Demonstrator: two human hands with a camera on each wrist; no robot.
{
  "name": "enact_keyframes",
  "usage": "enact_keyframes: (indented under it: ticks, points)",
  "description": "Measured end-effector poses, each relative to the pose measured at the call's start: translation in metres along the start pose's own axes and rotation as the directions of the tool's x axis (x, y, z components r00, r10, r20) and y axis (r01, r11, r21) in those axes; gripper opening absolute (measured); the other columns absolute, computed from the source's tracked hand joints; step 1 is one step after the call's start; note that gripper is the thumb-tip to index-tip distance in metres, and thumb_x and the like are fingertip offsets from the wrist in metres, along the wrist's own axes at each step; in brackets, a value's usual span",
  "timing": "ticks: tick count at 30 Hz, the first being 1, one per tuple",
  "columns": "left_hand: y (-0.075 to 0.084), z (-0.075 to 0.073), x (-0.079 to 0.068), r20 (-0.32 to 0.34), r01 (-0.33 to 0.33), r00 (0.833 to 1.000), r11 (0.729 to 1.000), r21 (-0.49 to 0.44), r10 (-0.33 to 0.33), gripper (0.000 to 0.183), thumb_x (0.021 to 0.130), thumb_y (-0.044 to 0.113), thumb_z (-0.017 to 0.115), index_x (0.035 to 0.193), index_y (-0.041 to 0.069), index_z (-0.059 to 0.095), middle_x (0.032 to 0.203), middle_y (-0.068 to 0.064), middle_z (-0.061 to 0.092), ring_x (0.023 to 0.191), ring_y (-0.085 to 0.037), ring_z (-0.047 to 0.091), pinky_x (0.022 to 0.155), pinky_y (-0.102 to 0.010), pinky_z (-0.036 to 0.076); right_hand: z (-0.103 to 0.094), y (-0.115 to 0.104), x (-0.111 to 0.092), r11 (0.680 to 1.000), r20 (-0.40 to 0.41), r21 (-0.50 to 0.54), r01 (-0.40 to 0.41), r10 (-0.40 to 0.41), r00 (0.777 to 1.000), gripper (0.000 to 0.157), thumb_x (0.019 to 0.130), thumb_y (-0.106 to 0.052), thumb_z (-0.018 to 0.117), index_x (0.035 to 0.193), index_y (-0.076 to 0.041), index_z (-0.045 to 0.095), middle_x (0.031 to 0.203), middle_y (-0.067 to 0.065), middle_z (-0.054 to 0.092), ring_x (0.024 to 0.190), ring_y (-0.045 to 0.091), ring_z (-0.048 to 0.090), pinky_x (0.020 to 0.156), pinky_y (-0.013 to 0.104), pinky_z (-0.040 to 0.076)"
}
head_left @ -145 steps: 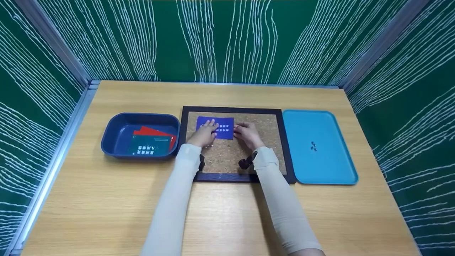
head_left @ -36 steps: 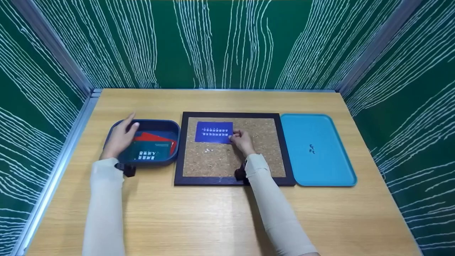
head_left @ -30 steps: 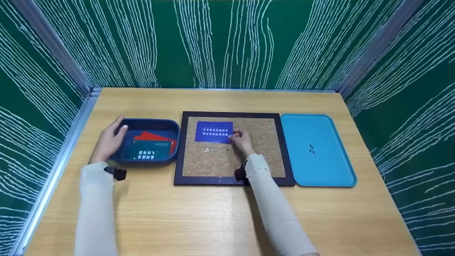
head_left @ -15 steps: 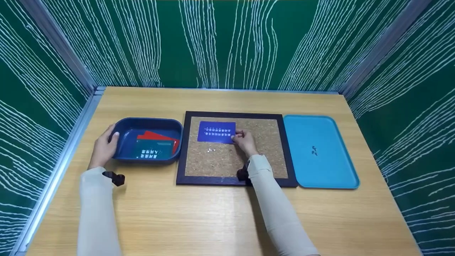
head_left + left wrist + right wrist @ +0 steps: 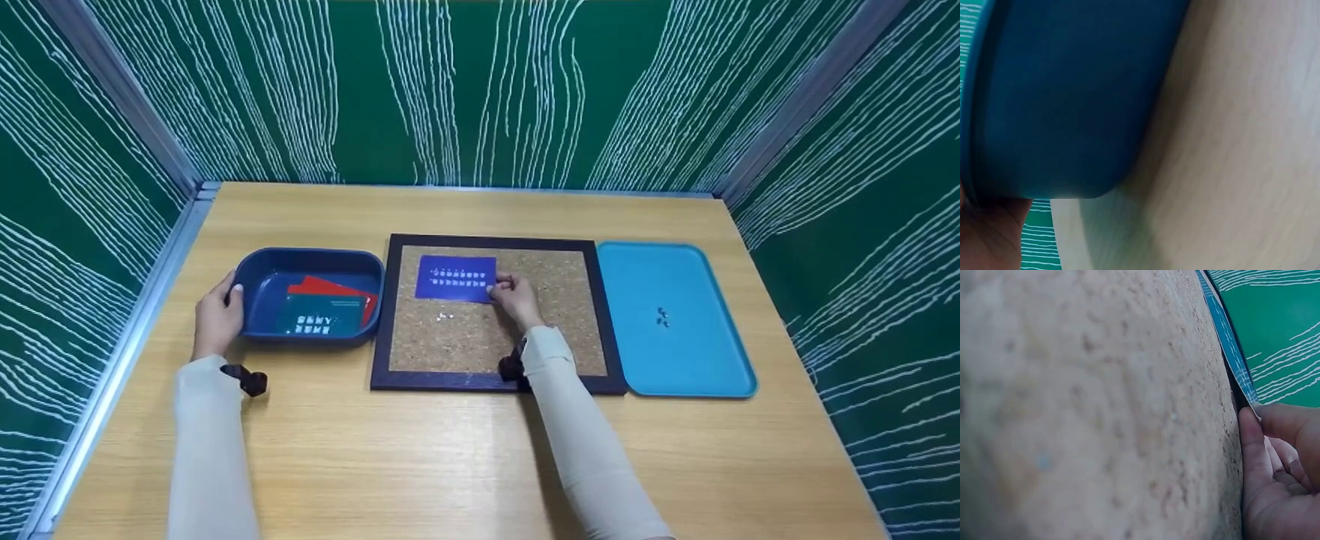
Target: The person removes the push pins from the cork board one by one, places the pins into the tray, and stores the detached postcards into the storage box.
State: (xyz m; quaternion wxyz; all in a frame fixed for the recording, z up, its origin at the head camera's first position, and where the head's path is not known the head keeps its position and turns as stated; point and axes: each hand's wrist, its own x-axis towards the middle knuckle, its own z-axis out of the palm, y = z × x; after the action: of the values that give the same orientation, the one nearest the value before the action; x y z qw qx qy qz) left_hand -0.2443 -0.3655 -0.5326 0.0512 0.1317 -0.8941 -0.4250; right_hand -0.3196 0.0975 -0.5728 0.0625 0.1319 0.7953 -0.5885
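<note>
My left hand [image 5: 217,319] holds the left end of a navy plastic basin [image 5: 311,339], its thumb at the rim. In the left wrist view the basin's outer wall [image 5: 1072,101] fills much of the picture, with part of the hand [image 5: 988,236] below its corner. Inside the basin lie a green card [image 5: 322,313] and a red card [image 5: 319,283], both with white marks. My right hand [image 5: 516,298] pinches the right edge of a purple card [image 5: 450,277] between thumb and fingers. That card overlaps the upper left of a dark-framed cork board [image 5: 540,337]; the right wrist view shows it edge-on [image 5: 1227,332].
Tiny shiny bits [image 5: 444,316] lie on the cork below the purple card. A turquoise tray [image 5: 682,360] stands against the board's right side, with several small dark pieces [image 5: 663,318] on it. Green walls with white lines surround the wooden table [image 5: 435,465].
My left hand has left the purple card and moved left to the basin's outer end. My right hand keeps hold of the card's right edge throughout.
</note>
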Motion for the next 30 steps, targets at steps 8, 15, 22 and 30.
enact_keyframes:
  ticks: [8,15,22,30]
  points:
    - [-0.003,0.006,-0.001,-0.096,0.014,0.995,1.0,-0.022,-0.016,0.044,0.104,0.012,0.031,0.147,0.005,0.037,0.149,-0.02,0.036,0.14,-0.036,0.034,0.117,-0.047,0.029,0.001,-0.001,-0.002,1.0,-0.015,0.012,0.014,-0.014,1.0,0.032,0.085,-0.001,0.066,0.116,0.005,0.063,0.079,-0.001,0.053,0.074,0.009,0.05,0.061,0.013,0.043]
    - [-0.002,0.012,-0.002,-0.172,0.015,0.985,1.0,0.021,-0.011,0.043,0.101,0.006,0.035,0.143,0.005,0.044,0.141,-0.024,0.046,0.129,-0.038,0.047,0.11,-0.05,0.039,0.003,0.0,-0.004,0.997,-0.029,0.054,0.049,-0.048,0.998,0.033,0.081,0.004,0.064,0.114,0.006,0.064,0.076,-0.002,0.055,0.071,0.007,0.051,0.059,0.013,0.045]
    - [-0.001,0.013,0.0,-0.144,0.059,0.988,0.998,0.007,-0.057,0.044,0.102,0.009,0.033,0.146,0.009,0.04,0.146,-0.02,0.041,0.131,-0.034,0.046,0.112,-0.047,0.037,0.004,0.0,-0.003,0.997,-0.05,0.073,0.039,-0.035,0.998,0.033,0.081,0.005,0.066,0.114,0.006,0.065,0.077,-0.001,0.056,0.072,0.008,0.052,0.059,0.013,0.047]
    - [0.0,0.015,0.002,-0.153,0.065,0.986,0.998,-0.007,-0.065,0.045,0.102,0.008,0.033,0.146,0.009,0.039,0.147,-0.019,0.04,0.124,-0.032,0.05,0.108,-0.044,0.042,0.0,-0.005,-0.002,0.979,-0.029,0.202,-0.021,0.028,0.999,0.036,0.083,0.009,0.064,0.119,0.009,0.062,0.085,0.009,0.061,0.069,0.007,0.056,0.064,0.019,0.057]
